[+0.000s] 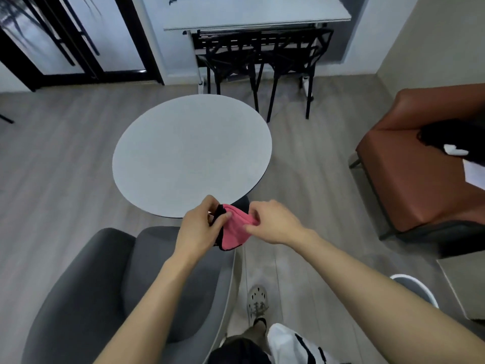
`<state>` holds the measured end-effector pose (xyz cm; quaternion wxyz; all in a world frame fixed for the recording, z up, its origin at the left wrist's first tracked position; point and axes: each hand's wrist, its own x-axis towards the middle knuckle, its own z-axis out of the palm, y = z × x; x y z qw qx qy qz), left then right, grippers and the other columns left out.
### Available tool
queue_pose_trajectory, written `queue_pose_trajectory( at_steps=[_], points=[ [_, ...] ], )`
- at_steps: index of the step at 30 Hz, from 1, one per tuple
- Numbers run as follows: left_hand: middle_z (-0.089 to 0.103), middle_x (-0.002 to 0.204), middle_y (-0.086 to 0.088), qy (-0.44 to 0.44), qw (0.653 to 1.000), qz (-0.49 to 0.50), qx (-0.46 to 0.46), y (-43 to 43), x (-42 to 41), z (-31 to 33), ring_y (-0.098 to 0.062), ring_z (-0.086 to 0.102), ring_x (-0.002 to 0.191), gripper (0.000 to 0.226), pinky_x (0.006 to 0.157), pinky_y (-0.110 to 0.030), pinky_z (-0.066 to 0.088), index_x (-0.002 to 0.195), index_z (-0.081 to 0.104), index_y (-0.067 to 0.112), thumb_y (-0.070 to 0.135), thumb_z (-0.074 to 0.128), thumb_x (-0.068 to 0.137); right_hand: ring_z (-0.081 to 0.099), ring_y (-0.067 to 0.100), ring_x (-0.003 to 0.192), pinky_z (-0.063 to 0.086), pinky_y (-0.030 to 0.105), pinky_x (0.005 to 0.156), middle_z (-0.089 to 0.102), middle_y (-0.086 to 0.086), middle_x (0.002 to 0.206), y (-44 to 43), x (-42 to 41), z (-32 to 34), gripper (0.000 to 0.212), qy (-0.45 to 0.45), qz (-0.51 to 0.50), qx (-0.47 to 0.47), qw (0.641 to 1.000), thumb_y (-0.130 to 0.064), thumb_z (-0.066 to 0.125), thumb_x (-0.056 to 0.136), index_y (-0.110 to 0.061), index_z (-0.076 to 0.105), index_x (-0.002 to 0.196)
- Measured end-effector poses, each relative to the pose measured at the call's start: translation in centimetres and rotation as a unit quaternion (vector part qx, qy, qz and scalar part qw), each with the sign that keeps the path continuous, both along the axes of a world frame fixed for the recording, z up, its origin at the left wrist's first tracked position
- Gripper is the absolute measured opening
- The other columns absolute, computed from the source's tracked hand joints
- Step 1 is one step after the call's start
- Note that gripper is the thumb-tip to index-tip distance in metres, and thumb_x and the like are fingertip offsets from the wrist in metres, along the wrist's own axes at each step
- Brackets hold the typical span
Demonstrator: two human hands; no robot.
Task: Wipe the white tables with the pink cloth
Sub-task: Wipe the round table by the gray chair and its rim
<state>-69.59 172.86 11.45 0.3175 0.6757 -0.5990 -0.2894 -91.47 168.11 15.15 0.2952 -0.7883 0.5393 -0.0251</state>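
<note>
A pink cloth with a black edge hangs bunched between both hands, just in front of the near rim of the round white table. My left hand pinches its left side with thumb and fingers. My right hand pinches its right side. The cloth is held in the air, not touching the tabletop. A second white table, rectangular, stands at the back against the wall.
A grey armchair sits at my lower left, close to the round table. An orange-brown seat with dark items on it stands at the right. Black chairs are tucked under the far table. Grey wood floor surrounds the round table.
</note>
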Motion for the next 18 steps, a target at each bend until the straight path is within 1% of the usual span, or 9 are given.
queue_pose_trajectory(
  at_steps=[1,3,6,9,11,13,15,16,18],
  points=[
    [0.066,0.08,0.017,-0.015,1.0,0.012,-0.006,-0.9,-0.2,-0.3,-0.011,0.06,0.067,0.03,0.057,-0.033,0.051,0.092,0.05,0.032,0.047,0.076,0.098,0.063,0.022,0.077,0.039,0.032,0.055,0.063,-0.007,0.079,-0.9,0.3,-0.1,0.018,-0.007,-0.022,0.004,1.0,-0.037,0.07,0.089,-0.023,0.059,0.085],
    [0.065,0.084,0.018,-0.032,0.999,0.033,-0.011,-2.2,-0.6,-0.8,-0.01,0.061,0.073,0.032,0.061,-0.037,0.053,0.092,0.049,0.034,0.05,0.076,0.097,0.065,0.022,0.078,0.04,0.032,0.055,0.066,-0.005,0.078,-2.7,0.9,-0.1,0.018,-0.032,-0.075,0.0,0.997,-0.034,0.071,0.092,-0.019,0.062,0.086],
    [0.066,0.077,0.014,-0.04,0.997,0.064,-0.009,-3.3,-1.5,-1.3,-0.01,0.062,0.067,0.033,0.064,-0.042,0.055,0.093,0.049,0.033,0.051,0.077,0.096,0.068,0.017,0.078,0.044,0.031,0.059,0.07,-0.006,0.079,-4.8,1.8,-0.3,0.019,-0.086,-0.151,0.007,0.985,-0.034,0.076,0.092,-0.017,0.068,0.09],
    [0.067,0.073,0.016,-0.013,0.996,0.088,0.003,-4.2,-2.3,-1.5,-0.009,0.064,0.061,0.034,0.057,-0.036,0.05,0.091,0.05,0.034,0.05,0.079,0.093,0.072,0.014,0.074,0.054,0.032,0.064,0.074,-0.006,0.075,-6.1,2.3,-0.9,0.019,-0.124,-0.197,0.025,0.972,-0.038,0.077,0.093,-0.021,0.07,0.088],
    [0.071,0.084,0.021,0.048,0.995,0.079,0.026,-4.8,-2.9,-1.4,-0.007,0.07,0.064,0.031,0.057,-0.03,0.05,0.093,0.053,0.036,0.048,0.081,0.09,0.073,0.012,0.069,0.058,0.033,0.066,0.075,-0.005,0.072,-6.9,2.5,-1.5,0.015,-0.156,-0.218,0.057,0.962,-0.038,0.074,0.094,-0.025,0.07,0.087],
    [0.074,0.097,0.02,0.116,0.99,0.061,0.047,-5.5,-3.2,-1.3,-0.006,0.076,0.078,0.031,0.065,-0.03,0.059,0.1,0.057,0.037,0.041,0.083,0.085,0.076,0.01,0.071,0.061,0.035,0.073,0.078,-0.008,0.074,-7.9,2.4,-2.1,0.011,-0.2,-0.216,0.109,0.95,-0.03,0.063,0.097,-0.029,0.071,0.091],
    [0.075,0.106,0.016,0.156,0.984,0.063,0.056,-6.0,-3.4,-1.3,-0.008,0.078,0.094,0.04,0.076,-0.028,0.064,0.106,0.058,0.035,0.037,0.088,0.081,0.081,0.016,0.087,0.064,0.044,0.089,0.082,-0.006,0.088,-8.9,2.0,-2.5,0.027,-0.254,-0.177,0.184,0.933,-0.02,0.048,0.098,-0.031,0.072,0.106],
    [0.075,0.107,0.013,0.169,0.981,0.078,0.056,-6.2,-3.4,-1.2,-0.009,0.077,0.097,0.042,0.078,-0.027,0.064,0.108,0.058,0.032,0.034,0.09,0.081,0.081,0.019,0.095,0.063,0.047,0.095,0.084,-0.003,0.095,-9.2,1.7,-2.7,0.034,-0.276,-0.149,0.219,0.924,-0.019,0.045,0.096,-0.031,0.071,0.114],
    [0.074,0.105,0.009,0.178,0.975,0.125,0.053,-6.8,-3.2,-1.2,-0.013,0.078,0.091,0.034,0.076,-0.028,0.062,0.106,0.059,0.027,0.023,0.088,0.088,0.081,0.017,0.098,0.064,0.042,0.095,0.084,-0.002,0.1,-9.7,1.2,-3.0,0.037,-0.295,-0.093,0.255,0.916,-0.024,0.047,0.091,-0.031,0.07,0.12]
  ],
)
